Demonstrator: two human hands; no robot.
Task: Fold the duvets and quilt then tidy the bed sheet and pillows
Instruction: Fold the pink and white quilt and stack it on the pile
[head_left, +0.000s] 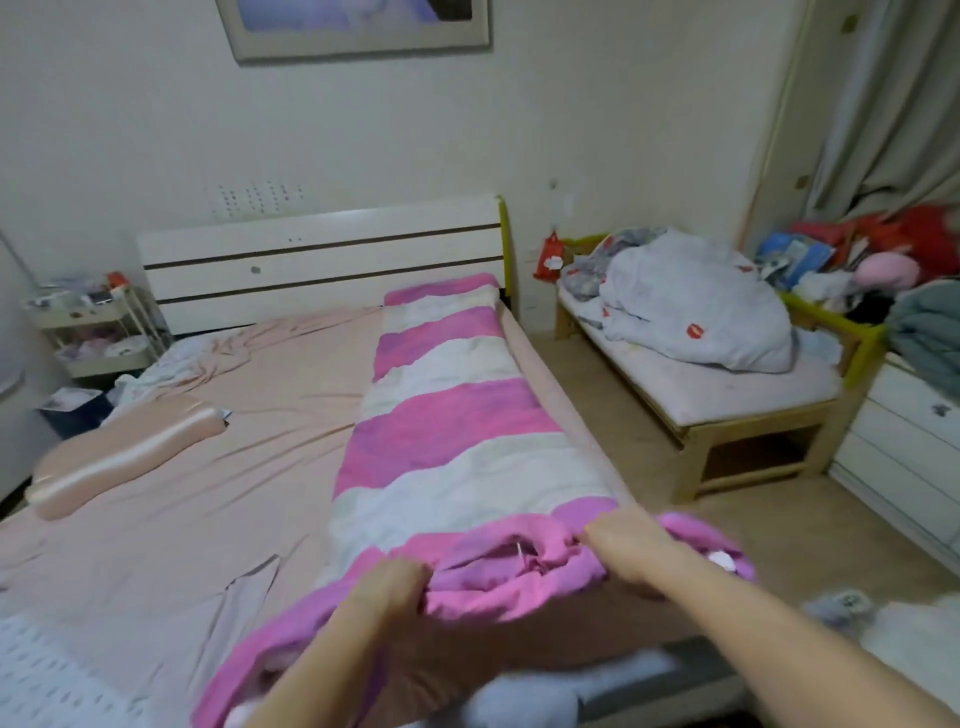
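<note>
1. The pink-and-white striped duvet is lying folded lengthwise along the bed's right side, on the pink bed sheet.
2. The left hand and right hand are both gripping its bunched near end, arms reaching forward.

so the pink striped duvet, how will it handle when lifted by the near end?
Probably floppy: the pink striped duvet bunches and creases where the left hand and right hand grip it. Likely light for its bulk, as it looks puffy. The far end would probably drag across the pink sheet rather than lift.
</note>
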